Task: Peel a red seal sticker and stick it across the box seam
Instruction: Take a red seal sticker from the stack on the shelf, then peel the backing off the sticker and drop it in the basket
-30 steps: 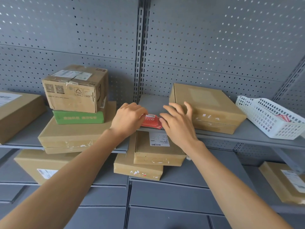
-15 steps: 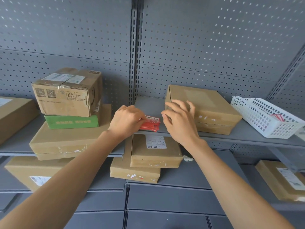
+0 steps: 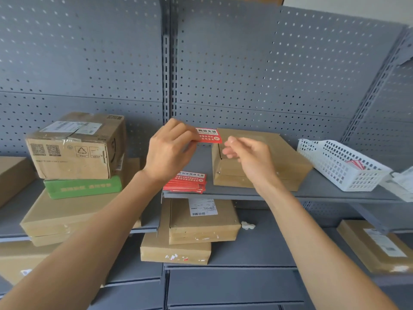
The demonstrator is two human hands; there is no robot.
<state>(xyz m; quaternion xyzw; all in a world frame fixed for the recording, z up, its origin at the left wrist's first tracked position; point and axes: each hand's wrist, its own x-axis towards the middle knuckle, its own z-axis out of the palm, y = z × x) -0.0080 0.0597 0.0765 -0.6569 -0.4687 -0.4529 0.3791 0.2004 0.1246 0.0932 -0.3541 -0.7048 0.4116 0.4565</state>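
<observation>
The left hand point(image 3: 169, 151) pinches one red sticker point(image 3: 209, 135) at its left end, hiding that end, above the stack point(image 3: 186, 183) and beside the box point(image 3: 257, 159), while the blurred right hand point(image 3: 245, 155) hovers empty, fingers loosely curled.

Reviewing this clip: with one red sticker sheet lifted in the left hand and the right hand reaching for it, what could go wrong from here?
1. The left hand pinches the sticker sheet only at one end; peeling with the right hand could curl or crease it.
2. The stack of stickers lies at the shelf front edge, under the left wrist; a brush might knock it off.
3. The box seam is not clearly visible, so placement may miss.
</observation>
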